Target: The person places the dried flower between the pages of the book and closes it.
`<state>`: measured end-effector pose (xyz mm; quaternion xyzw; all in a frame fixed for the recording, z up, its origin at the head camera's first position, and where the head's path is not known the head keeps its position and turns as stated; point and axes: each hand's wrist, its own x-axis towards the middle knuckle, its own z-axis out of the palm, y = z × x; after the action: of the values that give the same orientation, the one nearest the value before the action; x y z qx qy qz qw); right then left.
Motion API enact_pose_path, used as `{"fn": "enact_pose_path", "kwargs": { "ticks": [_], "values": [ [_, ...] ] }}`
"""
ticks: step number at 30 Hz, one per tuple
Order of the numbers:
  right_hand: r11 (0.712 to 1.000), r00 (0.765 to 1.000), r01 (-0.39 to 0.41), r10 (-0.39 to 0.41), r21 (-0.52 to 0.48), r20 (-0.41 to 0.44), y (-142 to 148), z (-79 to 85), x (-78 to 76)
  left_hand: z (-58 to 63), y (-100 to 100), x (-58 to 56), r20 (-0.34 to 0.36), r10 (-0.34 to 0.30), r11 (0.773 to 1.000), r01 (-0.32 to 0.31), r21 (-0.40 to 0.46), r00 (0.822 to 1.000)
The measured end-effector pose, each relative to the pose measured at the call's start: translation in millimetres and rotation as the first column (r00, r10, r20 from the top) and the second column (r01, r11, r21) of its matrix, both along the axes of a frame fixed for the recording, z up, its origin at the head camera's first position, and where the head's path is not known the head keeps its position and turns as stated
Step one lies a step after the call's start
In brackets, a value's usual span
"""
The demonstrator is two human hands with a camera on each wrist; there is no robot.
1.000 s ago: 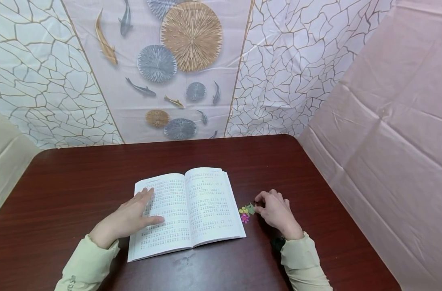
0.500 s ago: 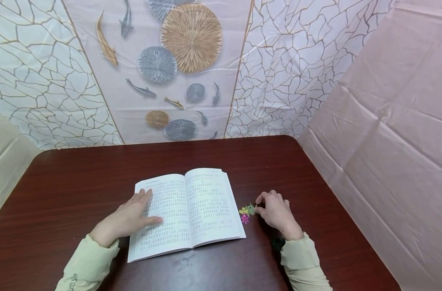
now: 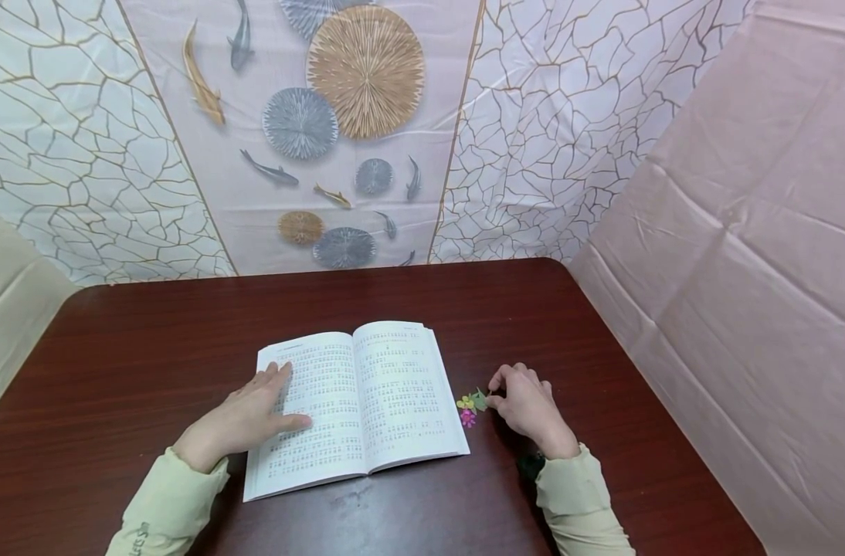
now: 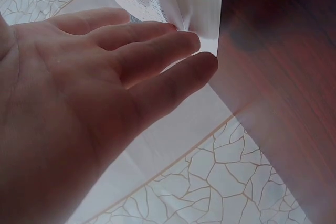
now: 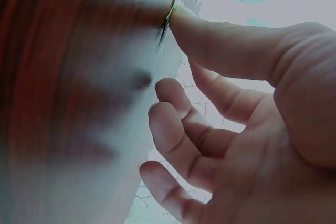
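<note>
An open book (image 3: 402, 394) with printed pages lies on the dark red-brown table. My left hand (image 3: 245, 417) is spread over its left page, fingers straight and thumb pointing toward the spine. From the left wrist, the palm and fingers of my left hand (image 4: 105, 72) reach to the book's page edge (image 4: 210, 14). Just right of the book is a small, thin flower cutout (image 3: 467, 404) with yellow and magenta blooms and a green leaf. My right hand (image 3: 534, 409) pinches the leaf end between thumb and index finger. Edge-on, the flower cutout (image 5: 173, 9) meets the thumb tip; the other fingers curl loosely.
The wooden table (image 3: 311, 297) has rounded far corners. Behind it hangs a patterned cloth (image 3: 332, 177) with fish and round motifs, and a plain pale cloth (image 3: 763, 255) slopes down along the right side.
Almost nothing differs: my left thumb and fingertips have drawn back very slightly to the left on the page. The right hand, flower cutout and book stay in place.
</note>
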<state>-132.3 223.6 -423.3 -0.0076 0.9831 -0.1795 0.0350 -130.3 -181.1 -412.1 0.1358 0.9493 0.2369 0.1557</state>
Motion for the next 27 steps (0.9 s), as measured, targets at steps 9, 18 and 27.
{"fn": "enact_pose_path", "kwargs": {
  "ticks": [9, 18, 27],
  "values": [
    [1.0, 1.0, -0.014, 0.014, -0.009, -0.003, -2.0, 1.6, -0.3, -1.6, 0.6, -0.6, 0.001, 0.002, 1.0, -0.002, 0.006, 1.0],
    [1.0, 1.0, 0.004, -0.004, -0.011, 0.017, -3.7, 1.6, -0.9, -1.2, 0.5, -0.8, -0.002, -0.007, 1.0, 0.007, 0.005, 1.0],
    [0.999, 0.999, 0.034, -0.032, -0.039, 0.044, -4.3, 1.3, -0.1, -0.4, 1.1, 0.1, 0.001, -0.006, 1.0, 0.006, 0.007, 1.0]
  ]
}}
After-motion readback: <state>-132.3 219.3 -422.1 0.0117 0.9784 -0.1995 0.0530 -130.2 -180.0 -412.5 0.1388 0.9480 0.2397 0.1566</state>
